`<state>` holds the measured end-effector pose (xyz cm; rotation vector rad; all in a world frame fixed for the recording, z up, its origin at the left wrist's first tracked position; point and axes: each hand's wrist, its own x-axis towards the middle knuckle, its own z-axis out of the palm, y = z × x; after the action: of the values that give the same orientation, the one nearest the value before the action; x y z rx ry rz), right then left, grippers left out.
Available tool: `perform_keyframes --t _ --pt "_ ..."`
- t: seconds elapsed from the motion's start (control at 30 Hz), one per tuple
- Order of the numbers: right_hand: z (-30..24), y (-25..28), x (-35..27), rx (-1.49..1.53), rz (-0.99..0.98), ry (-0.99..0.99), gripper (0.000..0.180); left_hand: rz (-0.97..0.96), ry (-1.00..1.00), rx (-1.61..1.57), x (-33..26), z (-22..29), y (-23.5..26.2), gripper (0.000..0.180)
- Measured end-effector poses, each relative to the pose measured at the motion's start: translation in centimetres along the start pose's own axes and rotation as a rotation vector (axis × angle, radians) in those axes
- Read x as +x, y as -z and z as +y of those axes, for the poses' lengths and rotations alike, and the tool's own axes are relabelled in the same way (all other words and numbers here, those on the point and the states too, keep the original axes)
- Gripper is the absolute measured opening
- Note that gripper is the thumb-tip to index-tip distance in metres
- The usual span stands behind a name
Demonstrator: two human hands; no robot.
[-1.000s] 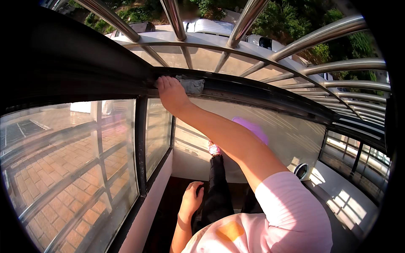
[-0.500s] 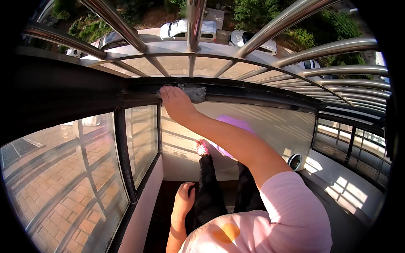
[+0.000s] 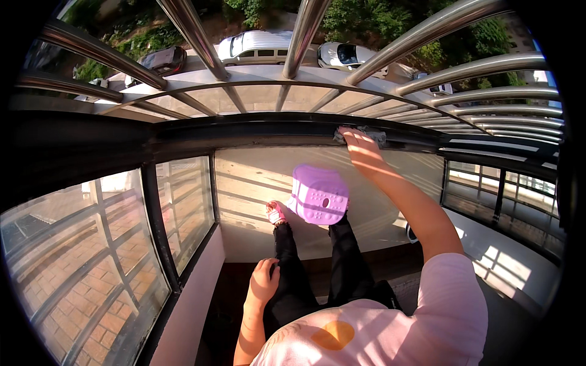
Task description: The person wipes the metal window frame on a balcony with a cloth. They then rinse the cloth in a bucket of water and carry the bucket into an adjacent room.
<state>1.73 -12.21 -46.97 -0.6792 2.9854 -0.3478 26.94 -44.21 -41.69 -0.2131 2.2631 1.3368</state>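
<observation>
Pressing a grey cloth point(image 3: 373, 135) to the black rail point(image 3: 256, 132), the person's right hand point(image 3: 361, 146) lay at about one o'clock, its arm rising from the five o'clock side. Its fingers were close together and nearly straight over the cloth, which they held to the rail, with crumpled edges showing on both sides of them; the thumb could not be made out. The left hand point(image 3: 264, 282) hung at seven o'clock, near the left leg point(image 3: 287, 262), half open with its fingers loosely bent, and nothing showed in it.

As for progress, the work with the cloth looked under way rather than finished, since the cloth was on the rail and in use. It covered only a short stretch. Bare rail ran from it round toward ten o'clock and onward toward two o'clock. Which of those lengths had been gone over could not be told, because the dark surface looked much alike throughout. The window panes point(image 3: 91, 244) at eight o'clock and the metal bars point(image 3: 303, 36) at twelve o'clock had no hand or cloth on them. A purple stool point(image 3: 320, 194) stood near the centre, slightly toward four o'clock, touched by neither hand.
</observation>
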Motion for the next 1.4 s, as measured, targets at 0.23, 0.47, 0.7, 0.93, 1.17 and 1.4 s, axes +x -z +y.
perform_keyframes --t 0.23,0.47,0.7,0.93,1.17,1.4 --pt "-1.8 1.5 -0.4 -0.146 0.319 -0.114 0.025 -0.021 -0.021 0.039 -0.5 0.4 -1.2 0.017" --pt "-4.7 -3.5 1.9 0.09 0.449 -0.017 0.023 -0.029 -0.041 0.089 -0.1 1.8 -2.4 0.019" --pt "-9.2 -4.2 6.1 0.137 0.433 0.042 0.026 -0.062 -0.041 0.105 -0.3 3.0 -2.8 0.018" --pt "-1.0 -1.1 -0.2 -0.032 0.292 0.049 0.027 -0.059 -0.026 0.157 -0.6 3.0 -2.8 0.018" --pt "6.8 0.8 -6.0 -0.252 0.289 -0.249 0.022 -0.085 -0.058 0.151 -0.7 2.8 -4.5 0.019" --pt "5.1 0.6 -4.7 -0.035 0.391 -0.083 0.028 -0.143 -0.065 0.208 0.1 3.8 -5.6 0.019"
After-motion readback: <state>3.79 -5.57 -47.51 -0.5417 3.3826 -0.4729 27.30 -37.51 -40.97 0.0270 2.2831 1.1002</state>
